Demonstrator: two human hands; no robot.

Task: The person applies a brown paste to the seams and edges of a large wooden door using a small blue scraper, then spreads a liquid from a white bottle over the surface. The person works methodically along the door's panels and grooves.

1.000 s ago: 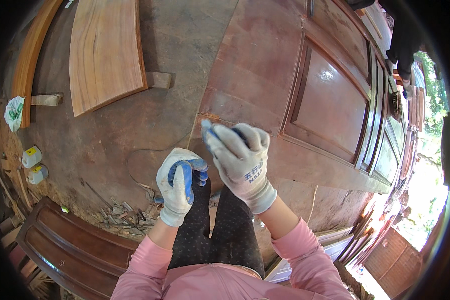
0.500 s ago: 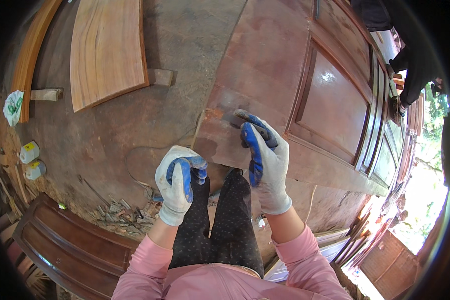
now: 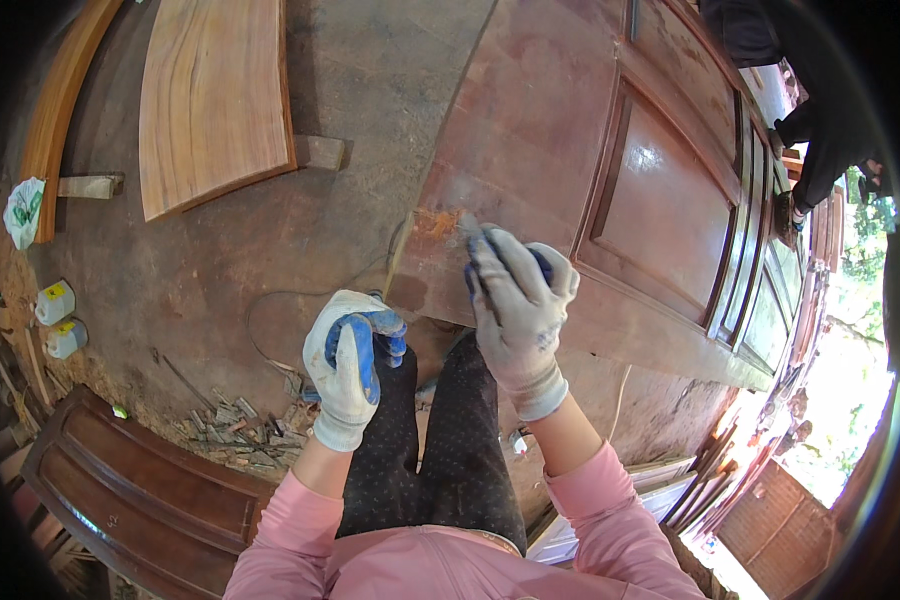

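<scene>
My right hand (image 3: 520, 300), in a white glove with blue palm coating, is closed around what looks like a putty knife. Its thin grey blade (image 3: 467, 223) pokes out past my fingertips, and the handle is hidden. The blade is at an orange-brown patch (image 3: 436, 223) near the corner of a large reddish-brown wooden door (image 3: 510, 130). My left hand (image 3: 352, 345), gloved the same way, is held over my left thigh near the door's corner. Its fingers are curled in; whatever they may hold is hidden.
Pale wooden boards (image 3: 215, 100) rest on blocks at the far left. White jugs (image 3: 56, 302) stand at the left, above a dark panelled door (image 3: 150, 490). Wood scraps (image 3: 245, 430) litter the floor. Another person's dark-clothed leg (image 3: 825, 150) is beyond the door at right.
My right hand has turned over, back now up, and the blade has come down to the door's corner. More of the orange-brown patch shows. My left hand has barely moved.
</scene>
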